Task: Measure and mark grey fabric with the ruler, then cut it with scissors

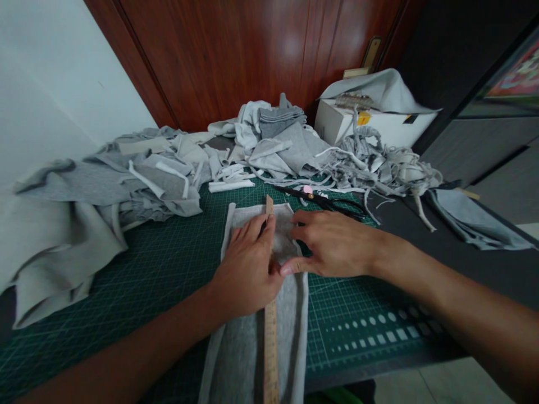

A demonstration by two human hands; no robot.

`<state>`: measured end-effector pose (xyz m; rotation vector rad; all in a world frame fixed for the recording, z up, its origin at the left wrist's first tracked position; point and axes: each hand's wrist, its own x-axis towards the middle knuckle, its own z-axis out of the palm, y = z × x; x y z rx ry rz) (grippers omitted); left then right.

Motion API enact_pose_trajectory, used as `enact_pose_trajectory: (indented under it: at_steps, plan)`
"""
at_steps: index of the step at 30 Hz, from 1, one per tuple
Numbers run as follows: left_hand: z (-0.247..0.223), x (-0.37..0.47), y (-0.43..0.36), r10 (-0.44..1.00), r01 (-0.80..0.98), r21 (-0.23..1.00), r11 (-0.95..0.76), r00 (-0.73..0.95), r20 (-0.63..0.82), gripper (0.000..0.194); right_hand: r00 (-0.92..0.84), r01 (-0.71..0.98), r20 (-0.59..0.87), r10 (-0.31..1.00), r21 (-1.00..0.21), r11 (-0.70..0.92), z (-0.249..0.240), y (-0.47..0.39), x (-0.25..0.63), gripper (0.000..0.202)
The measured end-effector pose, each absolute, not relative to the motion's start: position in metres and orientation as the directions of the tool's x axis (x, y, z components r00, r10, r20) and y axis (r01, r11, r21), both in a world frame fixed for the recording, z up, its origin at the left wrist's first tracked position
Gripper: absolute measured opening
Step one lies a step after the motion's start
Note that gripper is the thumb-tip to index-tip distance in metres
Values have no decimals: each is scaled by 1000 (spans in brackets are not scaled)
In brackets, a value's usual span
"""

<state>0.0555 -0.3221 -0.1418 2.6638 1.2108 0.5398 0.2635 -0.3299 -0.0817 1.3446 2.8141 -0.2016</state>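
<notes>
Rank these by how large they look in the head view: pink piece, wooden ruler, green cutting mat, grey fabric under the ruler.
1. Green cutting mat
2. Grey fabric, partly hidden by the hands
3. Wooden ruler
4. Pink piece

The left hand [247, 269] and the right hand [337, 242] are bare, wrists included. The left forearm [155, 342] and right forearm [442, 280] are bare too, as far as they show, both slim and tapering toward the wrist. The right thumb [298, 265] carries a short nail.
</notes>
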Motion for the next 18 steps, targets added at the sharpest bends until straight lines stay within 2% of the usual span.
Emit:
enact_pose_trajectory:
  at_steps: [4,11,15,18]
  plan:
    - [-140,56,-323,758,694,305,-652,602,251,81,-623,782,-31,782,-53,621,-91,-334,261,81]
    - [-143,56,-323,753,715,242,-656,603,263,79,-654,748,34,756,-126,652,-102,-323,284,86]
    - [-142,56,-324,758,718,245,-651,599,259,79,-622,778,-50,781,-149,610,-100,-318,290,113]
    - [-139,57,-324,759,717,253,-649,590,276,77,-606,786,-74,792,-211,582,-101,-317,292,131]
